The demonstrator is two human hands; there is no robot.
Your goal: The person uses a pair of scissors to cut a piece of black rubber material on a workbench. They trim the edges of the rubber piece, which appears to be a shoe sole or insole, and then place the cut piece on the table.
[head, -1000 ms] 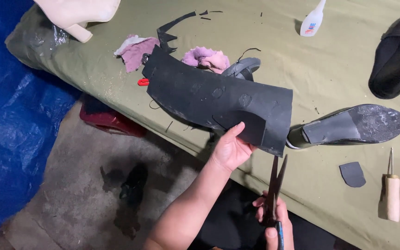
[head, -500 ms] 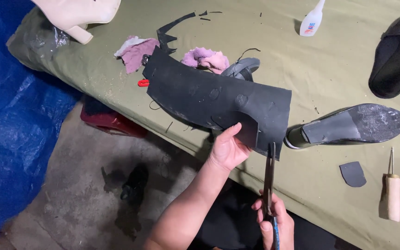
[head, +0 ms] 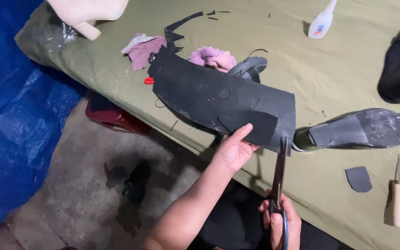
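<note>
Black rubber sheet (head: pixel 218 99) is held above the near edge of the olive-covered surface (head: pixel 274 51), gripped at its lower edge by the left hand (head: pixel 231 150), whose thumb is pressed flat on the sheet with the fingers curled behind it. Scissors (head: pixel 279 178) are held upright in the right hand (head: pixel 281 222), fingers closed through the handles, and the blades are seen nearly closed at the sheet's lower right corner. A cut appears to be begun only at that corner; most of the sheet is judged uncut, though a small dark cut piece (head: pixel 359 178) already lies on the surface near a wooden-handled awl (head: pixel 397 199) and a black shoe sole (head: pixel 364 128). Compared with a second ago, the blades were spread below the sheet and are now brought up and narrowed against its edge, while the sheet is hardly shifted
</note>
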